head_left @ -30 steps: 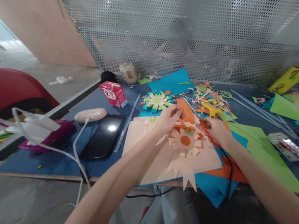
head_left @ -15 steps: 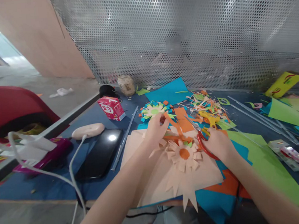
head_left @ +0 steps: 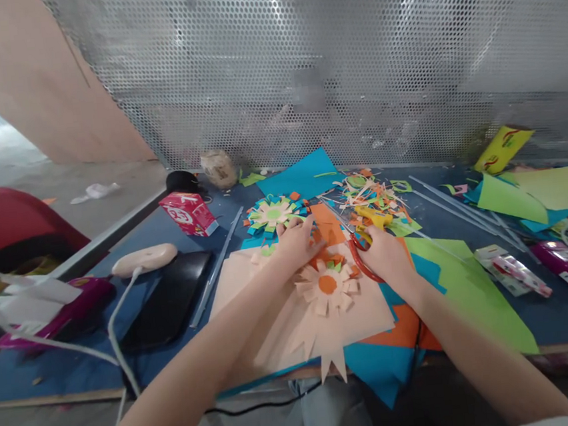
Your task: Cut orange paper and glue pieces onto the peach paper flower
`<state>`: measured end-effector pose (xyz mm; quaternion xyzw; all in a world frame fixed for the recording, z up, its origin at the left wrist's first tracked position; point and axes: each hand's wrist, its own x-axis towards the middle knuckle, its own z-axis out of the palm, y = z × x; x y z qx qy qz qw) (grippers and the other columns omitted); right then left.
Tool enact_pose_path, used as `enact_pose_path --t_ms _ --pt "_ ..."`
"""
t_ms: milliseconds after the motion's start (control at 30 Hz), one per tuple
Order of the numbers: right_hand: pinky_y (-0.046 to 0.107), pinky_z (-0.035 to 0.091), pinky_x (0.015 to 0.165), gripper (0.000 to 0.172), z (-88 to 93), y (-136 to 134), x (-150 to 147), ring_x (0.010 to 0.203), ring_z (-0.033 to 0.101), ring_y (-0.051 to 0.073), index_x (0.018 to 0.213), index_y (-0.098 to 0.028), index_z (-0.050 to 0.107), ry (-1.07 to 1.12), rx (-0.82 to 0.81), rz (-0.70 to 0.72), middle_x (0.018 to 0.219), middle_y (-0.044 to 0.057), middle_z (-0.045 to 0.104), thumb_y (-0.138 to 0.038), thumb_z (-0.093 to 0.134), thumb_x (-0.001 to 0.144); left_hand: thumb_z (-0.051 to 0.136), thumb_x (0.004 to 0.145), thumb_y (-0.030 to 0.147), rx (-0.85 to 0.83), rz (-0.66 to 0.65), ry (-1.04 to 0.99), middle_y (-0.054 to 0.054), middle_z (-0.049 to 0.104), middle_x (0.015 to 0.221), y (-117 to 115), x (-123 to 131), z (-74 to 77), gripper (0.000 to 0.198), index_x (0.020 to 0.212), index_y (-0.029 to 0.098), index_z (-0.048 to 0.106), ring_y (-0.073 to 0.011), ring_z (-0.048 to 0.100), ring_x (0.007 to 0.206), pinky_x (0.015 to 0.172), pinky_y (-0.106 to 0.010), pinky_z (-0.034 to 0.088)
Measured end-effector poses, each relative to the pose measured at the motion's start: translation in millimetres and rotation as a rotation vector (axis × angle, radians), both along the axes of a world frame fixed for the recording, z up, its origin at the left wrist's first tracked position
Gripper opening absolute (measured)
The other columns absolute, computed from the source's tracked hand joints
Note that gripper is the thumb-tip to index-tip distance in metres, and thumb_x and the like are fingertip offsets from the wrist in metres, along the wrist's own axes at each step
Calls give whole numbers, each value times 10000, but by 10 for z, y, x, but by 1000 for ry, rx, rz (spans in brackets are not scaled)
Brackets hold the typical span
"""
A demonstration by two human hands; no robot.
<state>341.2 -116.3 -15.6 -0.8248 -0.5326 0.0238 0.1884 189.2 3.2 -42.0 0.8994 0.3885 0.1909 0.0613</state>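
My right hand (head_left: 387, 255) is closed round the red handles of a pair of scissors (head_left: 361, 259), whose blades point away and to the left. Fingers bent, my left hand (head_left: 294, 244) is low over the paper, closed on an orange paper strip (head_left: 319, 248) that is partly hidden and blurred. Just nearer to me lies a cream paper flower (head_left: 317, 295) with an orange centre and pointed tails, on cream sheets (head_left: 256, 336). Behind my left hand sits a second paper flower (head_left: 274, 212) in blue, cream and green. A yellow glue gun (head_left: 373, 216) lies beyond my right hand.
Paper scraps (head_left: 369, 188) pile up at the back, before a perforated metal panel (head_left: 251, 75). At left are a phone (head_left: 169, 304), a pink box (head_left: 188, 214) and a white cable (head_left: 116, 316). Green paper (head_left: 471, 282) and clear glue sticks (head_left: 464, 209) lie at right.
My left hand has come down with the orange strip, which was held up before. The scissors stay in my right hand. The view has shifted, so everything sits further left.
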Motion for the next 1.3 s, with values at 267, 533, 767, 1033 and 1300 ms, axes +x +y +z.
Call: enact_pose_path --t_ms 267,533,767,1033,1300 --pt "294 415 636 438 -21 21 56 852 633 259 960 -170 552 14 -13 8 916 125 670 -545 423 775 522 730 356 -58 -50 96 -100 697 899 113 137 67 536 1221 160 438 -335 497 1063 817 -405 360" --pt "295 432 638 440 -39 37 69 855 633 254 964 -178 556 26 -33 16 927 128 667 -553 402 793 573 698 300 -71 13 20 -98 710 808 125 213 38 467 1141 168 515 -302 577 969 761 -356 414" --pt "313 442 682 466 -33 44 105 884 626 255 1015 -165 543 21 -32 32 962 138 660 -550 394 798 501 741 206 -78 33 -33 -94 711 848 90 243 -49 566 1283 111 368 -286 562 1019 806 -384 379" --pt "310 451 665 422 -20 39 113 867 635 253 975 -178 567 48 -12 59 948 125 668 -515 371 814 441 783 233 -11 -138 202 -110 708 884 191 153 29 627 1349 72 226 -279 580 1019 869 -414 321" --pt "316 453 704 466 -7 36 124 893 626 250 1058 -168 555 65 12 56 987 133 661 -524 438 780 399 798 184 241 -351 384 -124 679 939 296 152 154 489 1280 107 365 -229 581 972 851 -326 348"
